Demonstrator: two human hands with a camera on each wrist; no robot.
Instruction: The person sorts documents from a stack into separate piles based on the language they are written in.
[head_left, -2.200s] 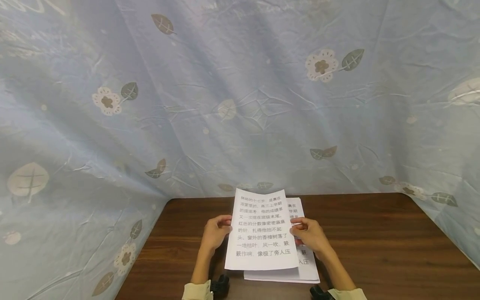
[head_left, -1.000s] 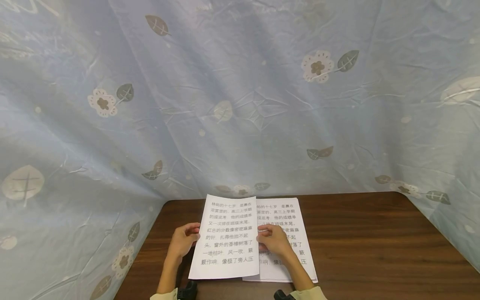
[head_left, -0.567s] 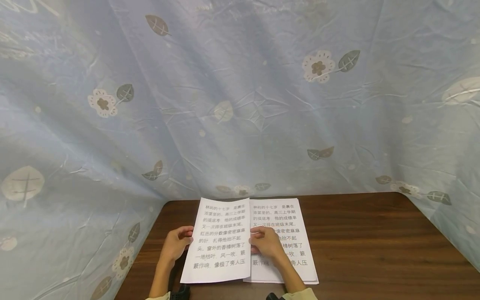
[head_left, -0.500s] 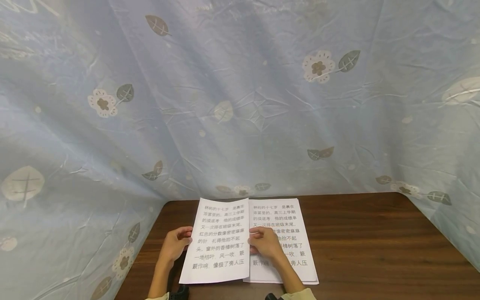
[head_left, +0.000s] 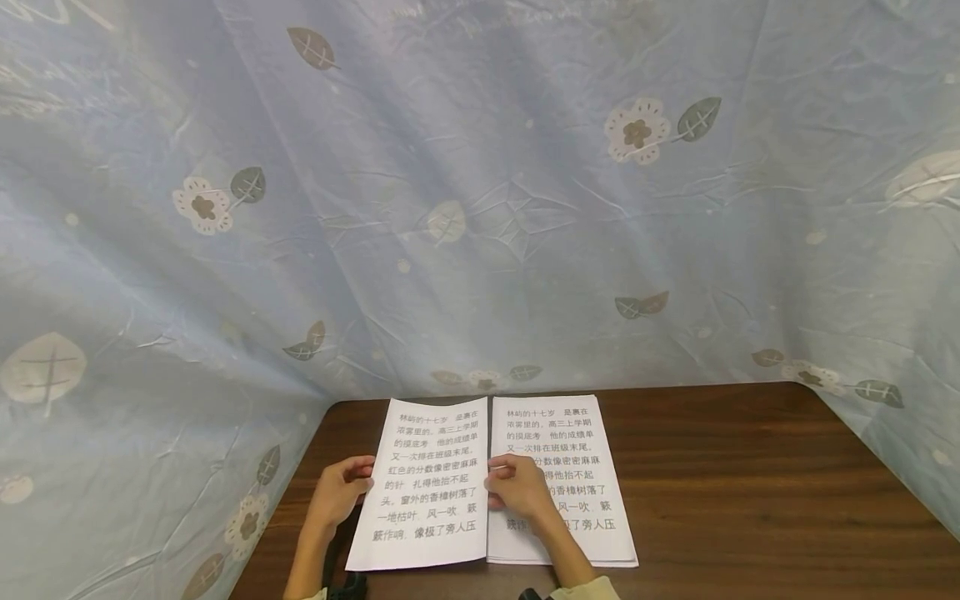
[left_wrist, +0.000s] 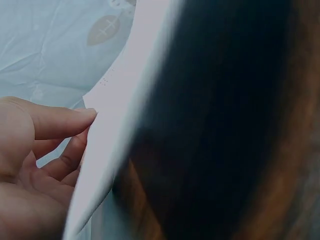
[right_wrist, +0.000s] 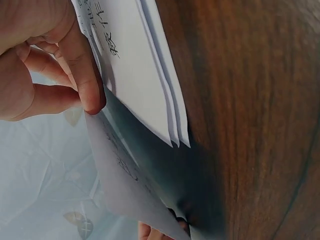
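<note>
A printed sheet of paper (head_left: 427,492) is held by its two long sides, left of a stack of similar printed sheets (head_left: 600,533). My left hand (head_left: 335,493) pinches its left edge between thumb and fingers, as the left wrist view shows with the hand (left_wrist: 45,140) and the sheet seen nearly edge-on (left_wrist: 112,110). My right hand (head_left: 523,490) pinches the opposite edge and covers part of the stack's text. In the right wrist view the held sheet (right_wrist: 122,167) hangs below my right hand (right_wrist: 60,60), with a dark gap between it and the stack (right_wrist: 135,65).
The brown wooden table (head_left: 750,483) spreads out to the right of the stack. A pale blue cloth (head_left: 480,308) with flower and leaf prints hangs behind and along both sides. Black wrist straps (head_left: 348,586) sit by the sleeves.
Both hands have carried the sheet leftward and slightly toward me, from overlapping the stack to beside it, uncovering the stack's left part. The stack has stayed nearly in place.
</note>
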